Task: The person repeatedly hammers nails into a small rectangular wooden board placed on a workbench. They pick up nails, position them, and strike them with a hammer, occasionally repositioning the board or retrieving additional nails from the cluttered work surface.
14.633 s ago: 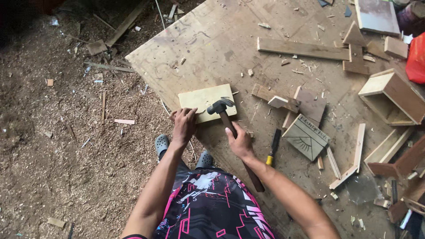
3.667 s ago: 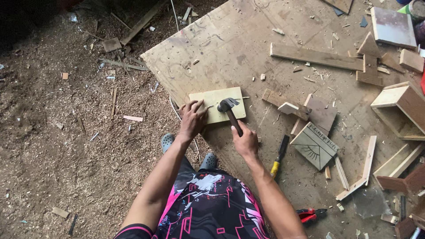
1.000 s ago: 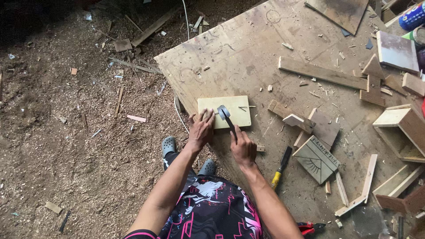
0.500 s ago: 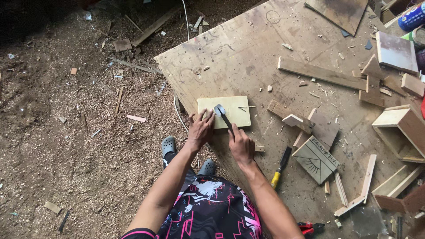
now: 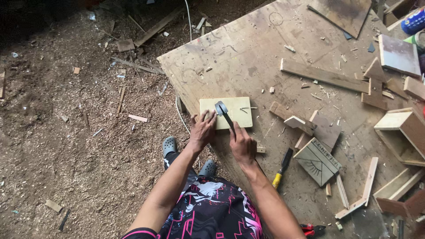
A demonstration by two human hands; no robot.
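A small pale rectangular wooden board lies near the front edge of a large plywood sheet. My left hand presses on the board's near left corner, fingers spread. My right hand grips the dark handle of a hammer, whose metal head rests low over the board's left part. A couple of nails lie on the board's right side.
Wood offcuts, a long strip, a triangular square, a yellow-handled chisel, red pliers and open wooden boxes lie to the right. Sawdust-covered ground with scraps spreads left. My grey shoes stand below the sheet's edge.
The hammer head has stayed over the board with only slight shifts. Both hands keep their places; the view has barely moved.
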